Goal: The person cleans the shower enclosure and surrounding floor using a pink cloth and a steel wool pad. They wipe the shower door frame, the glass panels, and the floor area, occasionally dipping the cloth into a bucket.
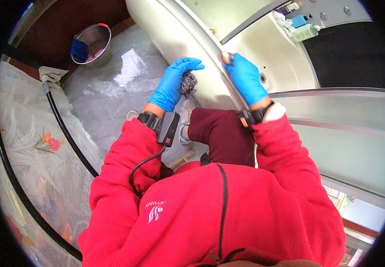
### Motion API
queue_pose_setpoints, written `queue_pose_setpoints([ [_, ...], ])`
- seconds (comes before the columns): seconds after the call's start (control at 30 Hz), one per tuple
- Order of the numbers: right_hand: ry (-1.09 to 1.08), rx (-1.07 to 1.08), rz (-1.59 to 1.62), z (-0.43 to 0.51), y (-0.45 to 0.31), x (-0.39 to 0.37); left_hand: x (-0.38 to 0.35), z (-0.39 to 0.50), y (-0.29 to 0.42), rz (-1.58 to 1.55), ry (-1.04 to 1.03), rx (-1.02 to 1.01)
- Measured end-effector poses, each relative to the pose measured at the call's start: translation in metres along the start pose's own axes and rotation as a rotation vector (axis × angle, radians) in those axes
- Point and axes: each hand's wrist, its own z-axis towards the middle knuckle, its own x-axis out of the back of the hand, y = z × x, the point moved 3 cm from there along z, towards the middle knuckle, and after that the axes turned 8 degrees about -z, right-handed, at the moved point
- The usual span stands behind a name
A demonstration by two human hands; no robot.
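Both my hands wear blue gloves. My left hand [178,81] is curled around a grey steel-wool scourer [188,84], beside the cream outer wall of a shower tub [175,36]. On the metal rail [209,33] along the tub's rim, my right hand [247,80] grips a small object [227,57], whitish with an orange-red part; its kind cannot be told because the fingers cover much of it. Inside the tub, a drain [263,78] shows just beyond my right hand.
A metal bucket [107,55] with a blue cloth [79,50] over its rim stands on the grey floor [95,83]. Bottles [305,32] stand on the tub's corner ledge. A frosted glass panel [342,143] is at the right, a floral plastic curtain [39,133] with black tubing at the left.
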Motion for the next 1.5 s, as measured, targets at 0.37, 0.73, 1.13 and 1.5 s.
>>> queue_pose_setpoints([
  [0.37,-0.062,-0.104,0.079,-0.044,0.029,0.002,0.01,0.029,-0.02,-0.64,0.101,0.184],
  [0.73,-0.042,-0.067,-0.025,-0.046,0.034,-0.003,-0.028,0.083,-0.029,0.636,0.322,-0.676],
  [1.13,-0.126,-0.06,0.056,-0.046,0.038,-0.001,-0.057,0.039,-0.064,1.179,0.08,-0.733],
  [1.5,0.627,0.573,-0.028,0.051,-0.069,0.046,0.057,0.033,-0.014,0.164,0.627,-0.246],
])
